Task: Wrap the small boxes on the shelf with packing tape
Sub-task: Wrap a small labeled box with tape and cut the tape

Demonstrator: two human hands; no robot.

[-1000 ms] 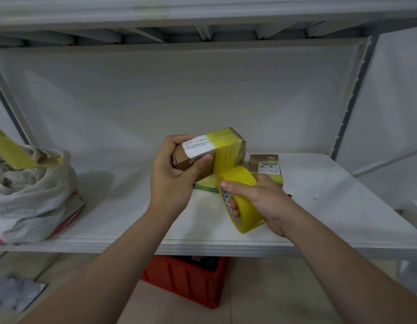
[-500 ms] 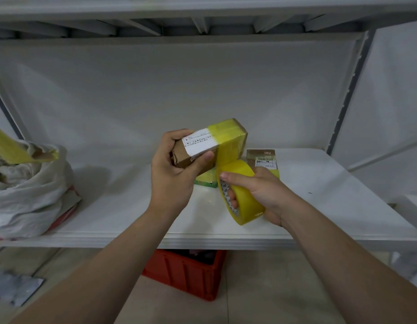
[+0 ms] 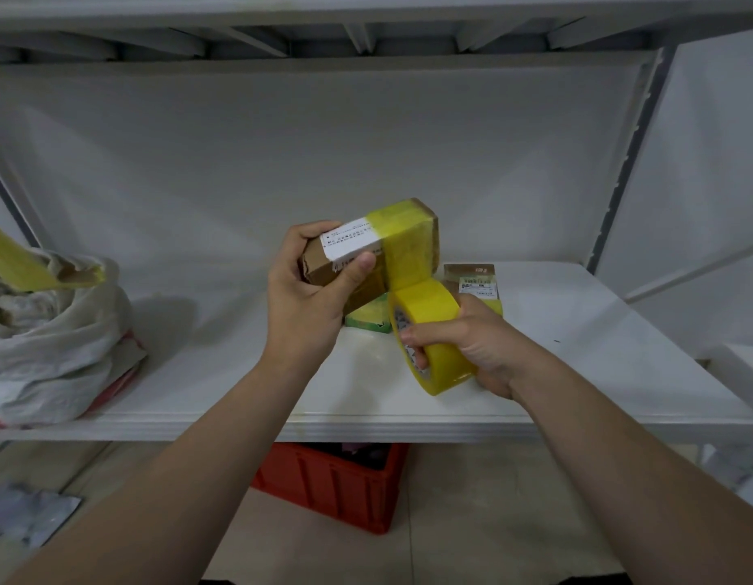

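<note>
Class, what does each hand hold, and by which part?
Left hand grips the small box by its untaped end; right hand holds the tape roll, thumb outside, fingers inside the core.

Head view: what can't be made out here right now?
White label on the brown cardboard box: print too small, head view.
Green flat packet: mostly hidden behind that box and the yellow tape roll.
Red plastic crate: contents hidden by the white shelf's front edge.
White crumpled sack: cut off by the left edge.

Shelf [image 3: 205, 373], bag [image 3: 49, 344], labelled box [image 3: 476, 282], perhaps green box [image 3: 366, 319]
</note>
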